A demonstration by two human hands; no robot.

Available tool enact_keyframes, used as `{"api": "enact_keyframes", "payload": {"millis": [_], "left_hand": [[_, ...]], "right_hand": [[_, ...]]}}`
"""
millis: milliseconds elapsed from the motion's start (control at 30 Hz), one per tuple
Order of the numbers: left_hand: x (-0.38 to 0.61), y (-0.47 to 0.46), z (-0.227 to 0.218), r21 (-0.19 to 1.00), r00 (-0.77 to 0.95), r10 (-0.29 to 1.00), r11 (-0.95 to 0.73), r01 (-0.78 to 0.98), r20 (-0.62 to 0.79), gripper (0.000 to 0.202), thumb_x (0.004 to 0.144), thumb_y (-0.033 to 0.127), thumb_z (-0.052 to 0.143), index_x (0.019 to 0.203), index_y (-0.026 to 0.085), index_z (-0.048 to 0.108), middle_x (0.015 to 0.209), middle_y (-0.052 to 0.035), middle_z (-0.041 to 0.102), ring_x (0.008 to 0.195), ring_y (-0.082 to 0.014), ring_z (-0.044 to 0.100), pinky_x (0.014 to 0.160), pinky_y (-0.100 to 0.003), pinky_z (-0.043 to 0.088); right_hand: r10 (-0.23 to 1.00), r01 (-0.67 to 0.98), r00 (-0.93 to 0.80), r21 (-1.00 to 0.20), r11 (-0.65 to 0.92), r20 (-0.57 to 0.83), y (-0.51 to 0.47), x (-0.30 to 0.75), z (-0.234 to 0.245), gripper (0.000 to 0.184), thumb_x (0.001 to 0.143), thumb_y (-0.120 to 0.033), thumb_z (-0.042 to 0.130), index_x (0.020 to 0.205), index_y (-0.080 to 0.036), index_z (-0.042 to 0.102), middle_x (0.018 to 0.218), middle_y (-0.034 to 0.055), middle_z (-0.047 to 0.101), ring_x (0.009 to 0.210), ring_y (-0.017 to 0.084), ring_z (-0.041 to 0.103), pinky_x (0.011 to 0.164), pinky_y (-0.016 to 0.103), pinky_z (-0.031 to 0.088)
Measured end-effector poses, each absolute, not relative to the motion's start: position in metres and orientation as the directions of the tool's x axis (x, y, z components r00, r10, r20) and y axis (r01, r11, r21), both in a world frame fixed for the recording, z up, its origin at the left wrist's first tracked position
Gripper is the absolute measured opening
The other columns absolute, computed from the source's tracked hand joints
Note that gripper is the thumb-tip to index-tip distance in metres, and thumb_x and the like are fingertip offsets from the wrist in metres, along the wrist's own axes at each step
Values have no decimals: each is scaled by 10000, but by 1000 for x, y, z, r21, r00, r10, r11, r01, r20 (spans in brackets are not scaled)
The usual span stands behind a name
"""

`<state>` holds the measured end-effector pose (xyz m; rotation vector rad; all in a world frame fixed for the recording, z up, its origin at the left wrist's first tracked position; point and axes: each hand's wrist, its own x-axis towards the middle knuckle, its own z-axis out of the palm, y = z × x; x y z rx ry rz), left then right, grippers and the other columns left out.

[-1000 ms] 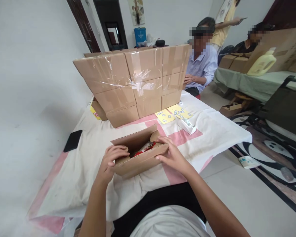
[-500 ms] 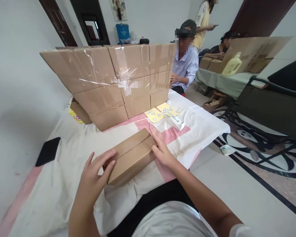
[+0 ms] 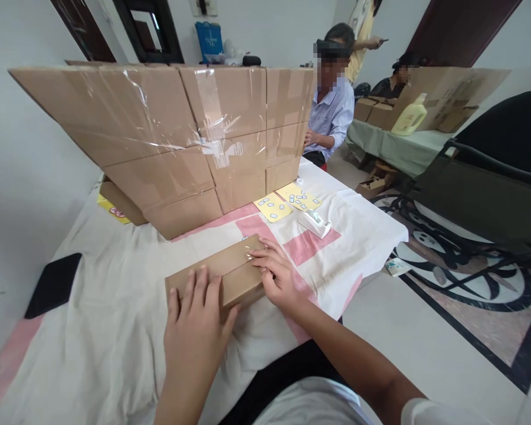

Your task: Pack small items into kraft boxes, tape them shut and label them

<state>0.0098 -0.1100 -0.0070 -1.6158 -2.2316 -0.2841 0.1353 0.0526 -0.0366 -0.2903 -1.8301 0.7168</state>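
A small closed cardboard box point(image 3: 230, 268) lies on the white and pink cloth point(image 3: 115, 319) in front of me. My left hand point(image 3: 197, 319) lies flat on the box's near left top, fingers stretched out. My right hand point(image 3: 277, 274) rests at the box's right end, fingertips pressing on the lid where a shiny bit of clear tape shows. A white tape dispenser point(image 3: 314, 222) stands just beyond my right hand.
A wall of taped cardboard boxes point(image 3: 181, 136) stands at the back of the table. Yellow sticker sheets point(image 3: 287, 202) lie beside it. A black phone point(image 3: 53, 284) lies at the left. A seated person point(image 3: 331, 106) and others are behind; a black chair point(image 3: 491, 177) stands at right.
The box, open with red contents showing a second ago, is now closed. My left hand moved from its end onto its top. My right hand's fingers moved onto the lid.
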Motion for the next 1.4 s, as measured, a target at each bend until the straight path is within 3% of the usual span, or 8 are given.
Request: {"api": "enact_keyframes", "payload": {"millis": [367,533,600,700,800,900,1033,1400], "left_hand": [[-41,-43,13,149,-325,894,292,945,308,597,942,389,527,1472,150,388,1584,-212,416,1469,-397,393,1174,-673,293],[-18,-22,10,97,-184,741,160,982,646,670,821,407,748,1412,192,518,1659,-157,294,1560,-447,108,1218,-696,226],[3,2,-2,19,29,629,-70,997,777,444,805,323,781,1221,239,651,1580,-94,447,1530,-362,267,1179,-553,383],[43,62,-30,-7,307,574,-464,886,759,114,888,219,676,991,267,686,1299,-10,674,1282,-197,558,978,-353,509],[81,140,-56,70,379,582,-604,794,720,131,924,133,555,924,210,661,1117,-42,723,1057,-186,648,864,-338,506],[104,202,-70,366,148,728,-497,787,669,239,914,179,548,1139,202,622,1178,-88,699,1103,-231,637,910,-384,493],[106,234,-83,813,-250,895,-181,554,369,678,848,350,651,1451,192,385,1488,-144,524,1395,-279,463,1139,-439,383],[103,230,-94,783,-174,926,-172,597,336,1087,670,496,882,1525,173,293,1491,-193,449,1414,-327,420,1160,-433,371]], "right_hand": [[471,-116,-449,-572,812,759,118,87,-43,198,981,-277,443,1057,-262,625,1127,79,735,1205,266,647,1093,563,464],[582,223,-311,-538,813,751,181,156,-33,155,967,-322,504,965,-263,647,1145,86,707,1149,273,654,1009,511,512],[716,461,-211,-578,673,665,220,191,-33,136,933,-343,560,927,-251,659,1040,83,713,1089,273,662,976,495,519],[897,598,-283,-669,442,339,267,226,-37,206,837,-397,676,959,-232,693,1024,64,728,934,248,692,805,412,559],[938,624,-291,-706,336,189,285,235,-43,266,794,-442,708,928,-213,693,933,50,735,797,214,686,666,331,535],[952,641,-238,-704,305,195,288,236,-46,270,801,-450,687,895,-197,694,748,26,693,694,195,640,608,304,496],[968,602,-210,-762,239,138,302,243,-51,302,820,-491,679,874,-196,709,685,15,648,626,172,585,576,294,457],[967,605,-206,-758,246,149,288,230,-48,295,837,-491,714,923,-214,658,912,58,703,750,183,638,672,303,518]]}}
